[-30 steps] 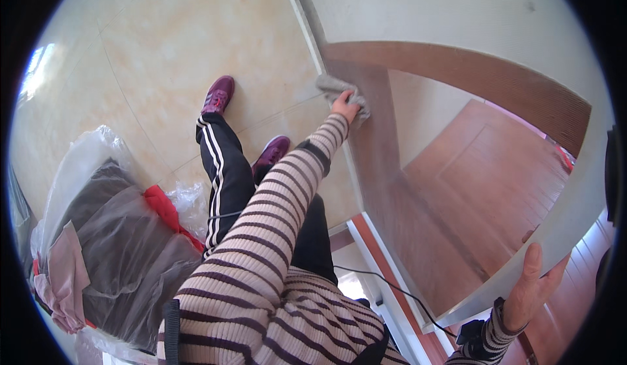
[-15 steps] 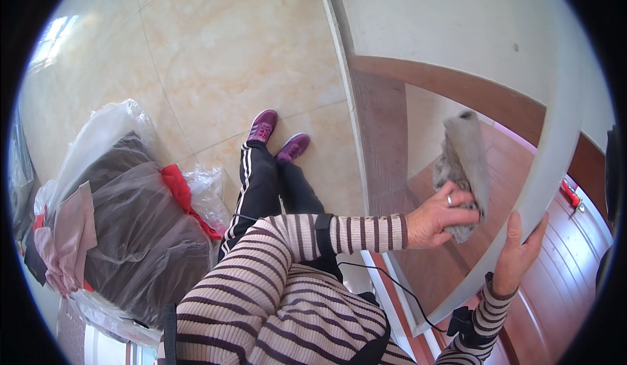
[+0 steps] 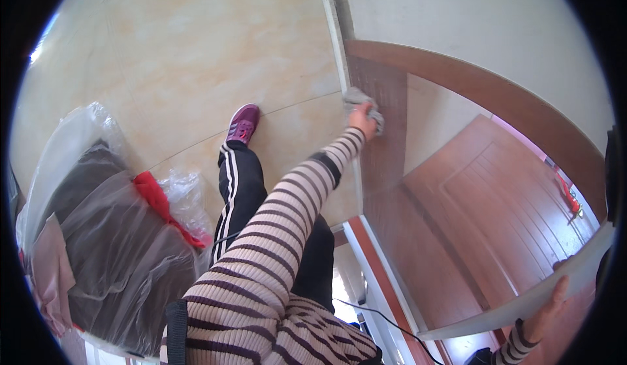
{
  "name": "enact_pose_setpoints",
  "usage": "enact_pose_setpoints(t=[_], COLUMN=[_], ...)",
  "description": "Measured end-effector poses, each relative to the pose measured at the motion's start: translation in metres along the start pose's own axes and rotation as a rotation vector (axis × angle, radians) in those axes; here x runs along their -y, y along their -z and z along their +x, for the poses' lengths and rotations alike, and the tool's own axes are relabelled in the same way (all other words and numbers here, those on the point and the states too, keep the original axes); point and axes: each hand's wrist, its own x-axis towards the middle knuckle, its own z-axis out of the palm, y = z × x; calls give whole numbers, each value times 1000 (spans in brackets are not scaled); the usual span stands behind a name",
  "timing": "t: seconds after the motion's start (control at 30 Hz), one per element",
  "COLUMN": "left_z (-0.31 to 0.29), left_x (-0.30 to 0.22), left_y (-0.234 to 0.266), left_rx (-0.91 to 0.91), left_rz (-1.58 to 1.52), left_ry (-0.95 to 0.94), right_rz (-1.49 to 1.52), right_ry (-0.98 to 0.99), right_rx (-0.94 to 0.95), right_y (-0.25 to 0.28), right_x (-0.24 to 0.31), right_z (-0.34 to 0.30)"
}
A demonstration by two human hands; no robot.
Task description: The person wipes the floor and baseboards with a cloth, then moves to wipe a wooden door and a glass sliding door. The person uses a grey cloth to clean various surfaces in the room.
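My left hand (image 3: 363, 121) is closed on a crumpled grey cloth (image 3: 358, 97). It presses the cloth near the lower left border of a glossy brown-framed pane (image 3: 385, 149), close to the floor. My left arm, in a striped sleeve, stretches far forward. At the lower right, my right hand (image 3: 547, 313) is at the pale edge strip (image 3: 516, 314) of the pane. Its thumb lies along the strip, and its fingers are blurred and partly hidden in shadow behind it.
Clear plastic wrap and dark sheer fabric (image 3: 124, 247) are heaped on the left, with a red cloth strip (image 3: 160, 202). One purple shoe (image 3: 243, 123) stands on the tiled floor (image 3: 261, 38). A brown panelled door (image 3: 483, 215) shows in the pane. A black cable (image 3: 392, 331) hangs below.
My left hand has carried the cloth leftward and up the picture, from mid-pane to its floor-side border. The view has shifted; my right hand and the edge strip now sit lower right.
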Motion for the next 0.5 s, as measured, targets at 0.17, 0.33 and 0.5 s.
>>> enact_pose_setpoints(t=[0.17, 0.33, 0.5], left_z=[77, 122, 110], left_x=[55, 31, 30], left_y=[19, 25, -4], left_rx=[-159, -373, -115], left_rz=[-19, -49, -45], left_ry=[117, -243, -333], right_rz=[14, -299, -260], right_ry=[53, 78, 20], right_rx=[-43, -70, -72], right_y=[14, 27, 28], right_x=[-20, -25, -28], right_z=[13, 21, 34])
